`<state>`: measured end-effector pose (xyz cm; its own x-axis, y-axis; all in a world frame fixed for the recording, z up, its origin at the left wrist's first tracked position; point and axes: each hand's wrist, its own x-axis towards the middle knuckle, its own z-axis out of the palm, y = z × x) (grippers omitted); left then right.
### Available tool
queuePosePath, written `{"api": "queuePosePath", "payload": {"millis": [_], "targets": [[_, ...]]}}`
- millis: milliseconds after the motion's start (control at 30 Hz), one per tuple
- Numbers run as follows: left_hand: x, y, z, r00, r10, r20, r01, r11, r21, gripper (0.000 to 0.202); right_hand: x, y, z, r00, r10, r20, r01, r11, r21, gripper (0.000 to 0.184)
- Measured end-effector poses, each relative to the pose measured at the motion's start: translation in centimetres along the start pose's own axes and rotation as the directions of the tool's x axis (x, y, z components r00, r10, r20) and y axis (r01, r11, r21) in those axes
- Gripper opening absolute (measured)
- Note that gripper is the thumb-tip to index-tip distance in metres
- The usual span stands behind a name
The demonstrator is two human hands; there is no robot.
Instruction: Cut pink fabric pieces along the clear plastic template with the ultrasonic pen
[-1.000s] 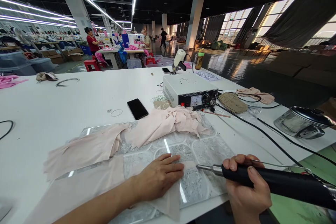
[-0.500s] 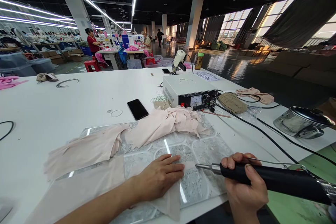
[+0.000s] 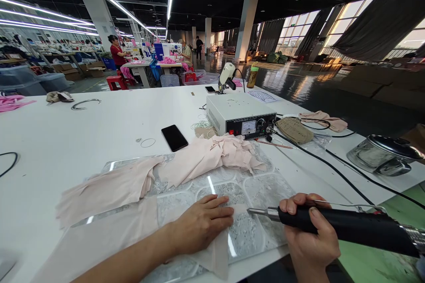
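My left hand (image 3: 202, 223) lies flat, fingers stretched to the right, on a pale pink fabric piece (image 3: 215, 256) spread over a clear-topped grey patterned board (image 3: 262, 185). In my right hand (image 3: 310, 230) is a black-handled ultrasonic cutter (image 3: 345, 225), fingers wrapped round its grip. The cutter's metal tip touches or nearly touches the end of the fabric just beyond my left fingertips. Farther up the board lie a bunched heap of pink fabric strips (image 3: 212, 154) and a flatter stack of pink fabric pieces (image 3: 106, 190). My left hand hides part of the fabric.
Behind the board stands a grey control box (image 3: 242, 115) with a cable (image 3: 318, 159) running right. A black phone (image 3: 174, 138), a lidded glass pot (image 3: 383, 154) and a bottle (image 3: 252, 77) are on the white table (image 3: 109, 128). People sit at sewing machines (image 3: 169, 51) beyond.
Both hands, the cutter and the fabric hold almost the same position. In the background, a walking person has shifted slightly left.
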<state>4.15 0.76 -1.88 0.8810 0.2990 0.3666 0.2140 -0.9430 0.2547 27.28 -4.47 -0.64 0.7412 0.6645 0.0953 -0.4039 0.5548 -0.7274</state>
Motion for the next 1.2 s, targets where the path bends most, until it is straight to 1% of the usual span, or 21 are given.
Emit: {"api": "queuePosePath", "payload": {"millis": [167,300,500,767,1067,1200], "targets": [[-0.15,-0.09,0.11,1.0,-0.005,-0.003,0.005,1.0,-0.004,0.03,0.15,0.0,-0.03,1.0,-0.016,-0.016,0.016,1.0,0.009,0.019],[-0.2,-0.09,0.17,1.0,0.0,-0.017,0.0,1.0,-0.011,0.03,0.23,0.08,-0.16,1.0,-0.026,0.004,0.026,1.0,-0.006,0.018],[-0.12,-0.04,0.05,1.0,0.004,-0.006,-0.004,1.0,-0.003,0.03,0.2,0.14,-0.22,0.999,-0.033,0.014,0.033,0.999,-0.01,0.018],[0.02,0.0,-0.04,1.0,0.0,-0.003,0.0,1.0,-0.017,0.029,0.12,-0.02,-0.24,0.999,-0.026,0.018,0.027,0.999,-0.019,0.017],[-0.03,-0.01,-0.03,1.0,0.004,-0.015,-0.005,1.0,-0.02,0.029,0.17,-0.1,0.08,1.0,0.009,-0.014,-0.009,1.0,-0.01,0.019],[-0.04,0.0,-0.06,1.0,0.011,-0.018,-0.012,1.0,-0.016,0.029,0.19,-0.06,0.02,1.0,-0.013,-0.001,0.013,1.0,-0.017,0.018]]}}
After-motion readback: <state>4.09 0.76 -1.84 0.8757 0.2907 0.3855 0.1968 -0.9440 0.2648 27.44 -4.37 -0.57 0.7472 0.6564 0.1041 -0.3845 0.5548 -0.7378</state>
